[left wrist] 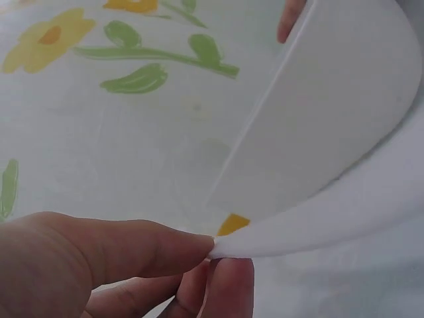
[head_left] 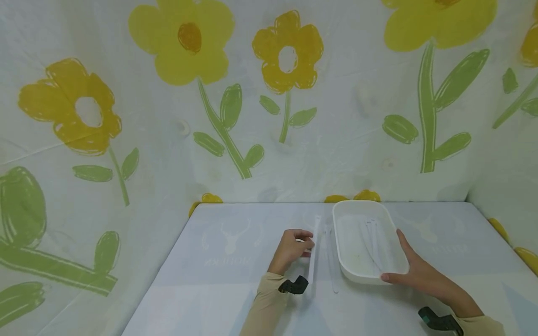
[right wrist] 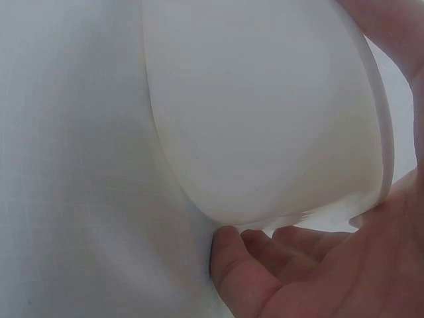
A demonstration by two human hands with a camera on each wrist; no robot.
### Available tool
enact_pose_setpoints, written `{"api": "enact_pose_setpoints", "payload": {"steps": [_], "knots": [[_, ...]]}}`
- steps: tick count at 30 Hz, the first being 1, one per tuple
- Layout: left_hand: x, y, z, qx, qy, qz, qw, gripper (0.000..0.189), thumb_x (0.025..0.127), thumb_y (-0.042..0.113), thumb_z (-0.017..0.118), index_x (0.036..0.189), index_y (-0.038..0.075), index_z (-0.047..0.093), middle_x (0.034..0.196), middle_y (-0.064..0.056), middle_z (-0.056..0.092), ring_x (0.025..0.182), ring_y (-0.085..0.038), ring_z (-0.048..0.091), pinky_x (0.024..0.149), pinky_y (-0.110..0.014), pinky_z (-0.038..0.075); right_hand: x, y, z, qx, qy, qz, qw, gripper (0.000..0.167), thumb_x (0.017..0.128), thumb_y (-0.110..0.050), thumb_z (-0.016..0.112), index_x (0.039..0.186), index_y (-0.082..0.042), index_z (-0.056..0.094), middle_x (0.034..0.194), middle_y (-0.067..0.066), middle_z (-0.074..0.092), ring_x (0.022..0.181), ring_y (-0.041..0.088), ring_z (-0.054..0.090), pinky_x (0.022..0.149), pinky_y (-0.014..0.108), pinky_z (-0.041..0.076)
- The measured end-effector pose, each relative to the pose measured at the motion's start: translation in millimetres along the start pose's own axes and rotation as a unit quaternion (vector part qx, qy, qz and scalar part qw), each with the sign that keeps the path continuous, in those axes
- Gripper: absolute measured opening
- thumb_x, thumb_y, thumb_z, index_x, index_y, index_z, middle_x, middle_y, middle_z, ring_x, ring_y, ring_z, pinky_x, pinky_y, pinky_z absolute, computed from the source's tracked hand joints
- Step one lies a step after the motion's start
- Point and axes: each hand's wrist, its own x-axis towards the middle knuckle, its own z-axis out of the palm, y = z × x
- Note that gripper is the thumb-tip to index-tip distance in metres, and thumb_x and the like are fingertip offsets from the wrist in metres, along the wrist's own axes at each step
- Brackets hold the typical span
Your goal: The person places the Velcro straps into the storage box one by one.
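My left hand [head_left: 290,247] pinches a long, narrow white strip [head_left: 312,263] between thumb and fingertips, left of the tray. In the left wrist view the strip [left wrist: 324,237] runs rightward from the fingertips and curves upward. The right hand [head_left: 414,268] grips a white rectangular plastic tray [head_left: 350,242] at its right side, with the thumb on the near rim. Fingers [right wrist: 232,258] touch the tray's underside in the right wrist view. Inside the tray lie several slender, clear-looking sticks [head_left: 374,242]; their exact kind cannot be told.
A thin transparent stick [head_left: 332,261] lies on the table between the strip and the tray. The table wears a pale printed cloth [head_left: 227,261]. Behind it and at the left hang white curtains [head_left: 336,154] with yellow flowers.
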Motion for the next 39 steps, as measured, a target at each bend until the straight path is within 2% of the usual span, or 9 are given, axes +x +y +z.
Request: {"api": "enact_pose_setpoints", "payload": {"steps": [11, 19, 30, 39], "knots": [[0.5, 1.2, 1.2, -0.011, -0.005, -0.01, 0.9999, 0.021, 0.089, 0.004, 0.072, 0.11, 0.001, 0.075, 0.096, -0.007, 0.068, 0.077, -0.012, 0.068, 0.069, -0.031, 0.066, -0.8, 1, 1, 0.002, 0.011, -0.017, 0.9998, 0.136, 0.086, -0.047, 0.079, 0.158, -0.009, -0.03, 0.162, 0.045, -0.006, 0.143, 0.07, 0.018, 0.104, 0.083, 0.037], [0.0, 2.9, 3.3, -0.024, -0.006, -0.013, 0.9996, 0.021, 0.09, 0.004, 0.072, 0.111, 0.001, 0.075, 0.097, -0.006, 0.067, 0.077, -0.012, 0.067, 0.07, -0.03, 0.066, -0.7, 0, 0, 0.004, 0.0, 0.003, 1.0, 0.138, 0.085, -0.051, 0.079, 0.158, -0.012, -0.032, 0.163, 0.043, -0.009, 0.144, 0.069, 0.015, 0.104, 0.084, 0.036], [-1.7, 6.8, 4.9, -0.025, 0.001, -0.021, 0.9995, 0.024, 0.091, 0.007, 0.073, 0.114, 0.001, 0.075, 0.099, -0.007, 0.067, 0.079, -0.012, 0.068, 0.072, -0.029, 0.066, 0.0, -1, 1, -0.001, 0.012, -0.004, 0.9999, 0.138, 0.085, -0.049, 0.08, 0.158, -0.011, -0.031, 0.163, 0.042, -0.007, 0.144, 0.069, 0.016, 0.105, 0.083, 0.035], [-3.1, 11.3, 5.9, -0.068, 0.0, -0.016, 0.9976, 0.024, 0.092, 0.008, 0.073, 0.115, 0.002, 0.075, 0.098, -0.006, 0.067, 0.082, -0.012, 0.069, 0.074, -0.03, 0.066, 0.5, 2, 0, 0.002, 0.008, -0.007, 0.9999, 0.137, 0.086, -0.048, 0.08, 0.159, -0.013, -0.031, 0.163, 0.042, -0.01, 0.144, 0.071, 0.012, 0.107, 0.084, 0.032]]}}
